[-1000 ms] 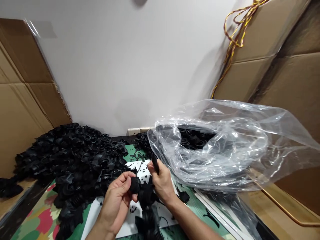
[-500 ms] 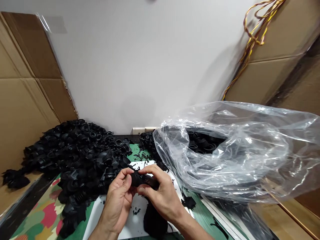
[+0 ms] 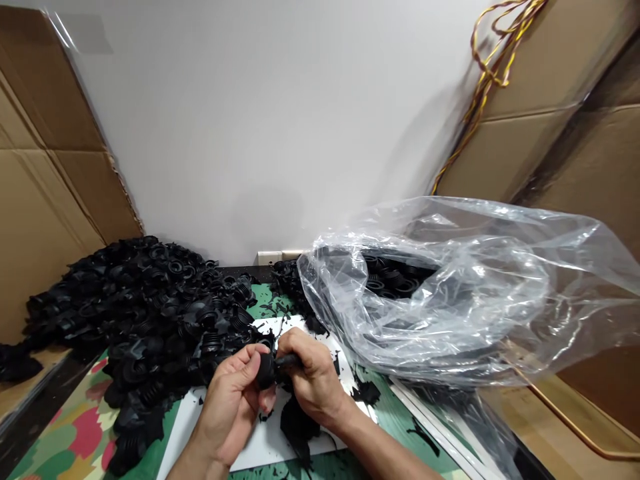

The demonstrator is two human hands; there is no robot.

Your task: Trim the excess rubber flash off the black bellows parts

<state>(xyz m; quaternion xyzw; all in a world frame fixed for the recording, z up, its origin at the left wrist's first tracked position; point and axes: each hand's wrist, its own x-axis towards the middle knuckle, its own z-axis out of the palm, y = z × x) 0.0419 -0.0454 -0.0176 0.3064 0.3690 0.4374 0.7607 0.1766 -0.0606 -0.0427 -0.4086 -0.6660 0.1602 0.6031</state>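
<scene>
Above the white sheet (image 3: 260, 445), a precarious pinch

Head view: the left hand (image 3: 231, 397) is closed in a pinch on a black part (image 3: 265, 372); the right hand (image 3: 316, 379) is closed around a dark piece (image 3: 289, 362) I cannot identify. A weak pinch could drop the part; a hard pull might tear it.

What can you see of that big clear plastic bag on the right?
The clear plastic bag looks thin, glossy and crumpled, with bright highlights along its wrinkles. It sits slumped to the right of the white sheet, its opening showing black ring-shaped pieces inside. A loose, see-through flap spreads rightward in front of the cardboard. Neither the left hand nor the right hand touches it.
</scene>
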